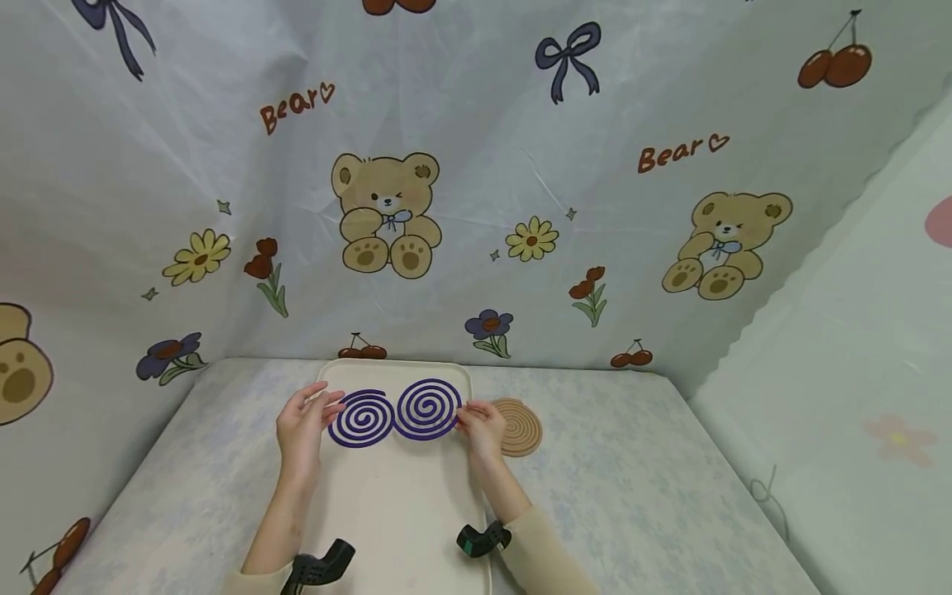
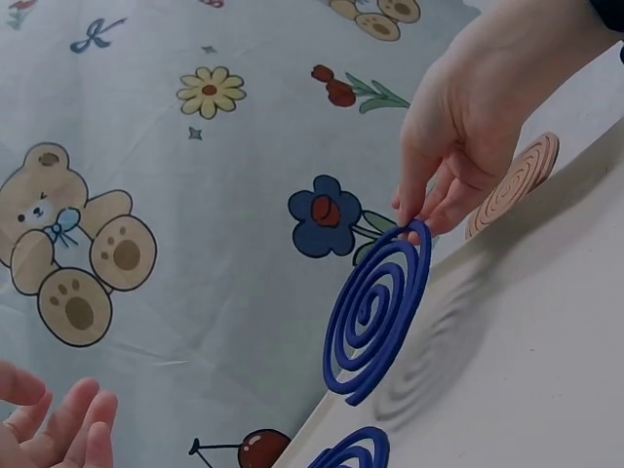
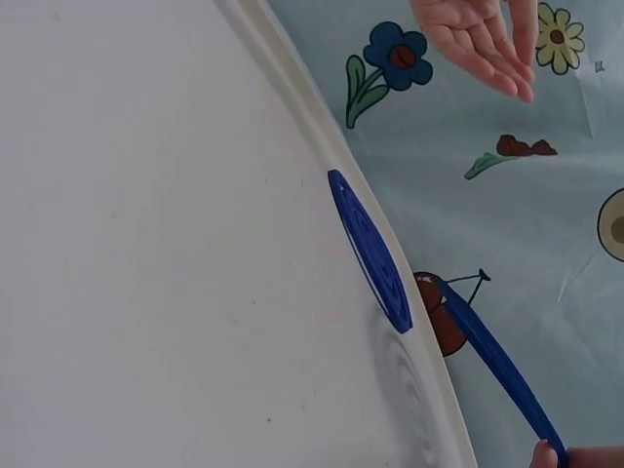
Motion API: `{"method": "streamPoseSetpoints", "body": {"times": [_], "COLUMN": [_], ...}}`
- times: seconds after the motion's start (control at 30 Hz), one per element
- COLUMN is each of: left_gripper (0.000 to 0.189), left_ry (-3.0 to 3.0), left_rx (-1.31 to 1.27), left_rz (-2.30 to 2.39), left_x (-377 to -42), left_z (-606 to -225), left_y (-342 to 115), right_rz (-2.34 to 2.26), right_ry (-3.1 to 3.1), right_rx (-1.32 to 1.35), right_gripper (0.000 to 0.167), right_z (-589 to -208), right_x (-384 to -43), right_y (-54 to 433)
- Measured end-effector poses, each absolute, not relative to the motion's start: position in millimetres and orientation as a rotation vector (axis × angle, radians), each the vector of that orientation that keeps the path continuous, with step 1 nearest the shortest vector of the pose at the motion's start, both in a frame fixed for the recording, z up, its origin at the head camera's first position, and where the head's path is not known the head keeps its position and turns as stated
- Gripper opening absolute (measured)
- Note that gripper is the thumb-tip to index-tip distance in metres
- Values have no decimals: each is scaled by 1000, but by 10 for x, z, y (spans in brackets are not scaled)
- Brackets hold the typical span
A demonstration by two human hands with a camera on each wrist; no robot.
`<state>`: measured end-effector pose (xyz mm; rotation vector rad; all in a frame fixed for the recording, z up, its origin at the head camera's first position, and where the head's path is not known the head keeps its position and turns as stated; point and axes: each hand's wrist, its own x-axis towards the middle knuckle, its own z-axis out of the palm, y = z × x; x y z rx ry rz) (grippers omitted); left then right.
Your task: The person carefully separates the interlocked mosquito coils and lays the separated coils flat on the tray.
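My right hand (image 1: 483, 426) pinches the rim of a blue mosquito coil (image 1: 429, 409) between thumb and fingertips. In the left wrist view this coil (image 2: 375, 312) hangs tilted above the tray, casting a spiral shadow. A second blue mosquito coil (image 1: 362, 419) lies on the cream tray (image 1: 394, 512), to the left of the held one. Close to its left side hovers my left hand (image 1: 301, 421), fingers loosely extended. From the right wrist view, that hand (image 3: 483, 39) appears apart from the lying coil (image 3: 370, 253) and holds nothing.
A brown, tightly wound coil (image 1: 523, 428) lies on the table just right of the tray. The marbled tabletop (image 1: 632, 479) extends on both sides. Behind stands a pale curtain (image 1: 476, 165) printed with bears and flowers. A thin cord (image 1: 773, 500) is at the far right.
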<state>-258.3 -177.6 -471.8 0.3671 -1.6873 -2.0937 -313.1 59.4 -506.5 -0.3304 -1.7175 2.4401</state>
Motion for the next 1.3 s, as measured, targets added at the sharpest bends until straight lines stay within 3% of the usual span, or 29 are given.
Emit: {"method": "streamPoseSetpoints", "body": {"times": [0.2,0.4,0.57,0.87,1.13,1.3], "left_gripper": [34,43,40,41,26,26], "left_ry": [-1682,-1704,-1708,-1745,-1816,-1832], "left_rx": [427,483,556,530,530,550], "left_rz": [-2110,-2064,-2010,-2025,-2093,-2117], "left_x": [-2800,-3175,-3283,-3150,-2542,-2494], "left_z": [-5008,-5578,-5700,-5535,-4535,-4445], "left_y": [-1895,-2072,-2081,-2030,-1715,-1679], "right_rz": [2400,2402,2399,2392,2352,2343], "right_ry": [-1733,-1750,-1751,-1755,-1769,-1785], "right_rx": [-361,-361,-369,-419,-391,-383], "right_gripper": [27,31,33,38,59,58], "right_z": [-5140,-5210,-5255,-5227,-5221,-5183], "right_x": [-3224,-3250,-3270,-3279,-3269,-3238], "right_y": [567,576,582,617,679,710]}}
